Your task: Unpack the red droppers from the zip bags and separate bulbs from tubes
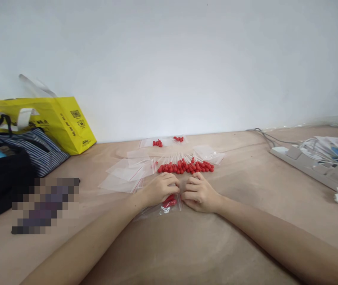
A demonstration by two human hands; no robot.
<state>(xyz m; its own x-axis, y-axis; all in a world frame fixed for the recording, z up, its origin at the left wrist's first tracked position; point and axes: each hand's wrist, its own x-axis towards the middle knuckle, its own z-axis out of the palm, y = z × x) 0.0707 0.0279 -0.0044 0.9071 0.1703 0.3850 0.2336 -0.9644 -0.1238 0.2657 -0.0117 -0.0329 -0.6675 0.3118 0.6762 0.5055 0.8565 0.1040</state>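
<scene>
A clear plastic zip bag (153, 212) lies on the table in front of me, with red-tipped pieces (170, 202) inside. My left hand (161, 189) is closed on the upper part of this bag, its fingers curled over the red pieces. At the bag's right-hand edge, by its seal, my right hand (201, 193) is closed with the fingers bent; its fingertips are partly hidden. Just beyond both hands is a row of thin pale sticks with red bulb-shaped ends (183, 166), the red ends towards me.
Several flat zip bags (124, 174) overlap left of the row, and another bag (207, 152) lies behind it. Filled bags (165, 141) rest near the wall. A yellow bag (64, 118) and striped pouch (46, 150) stand left; a power strip (308, 166) with cables lies right.
</scene>
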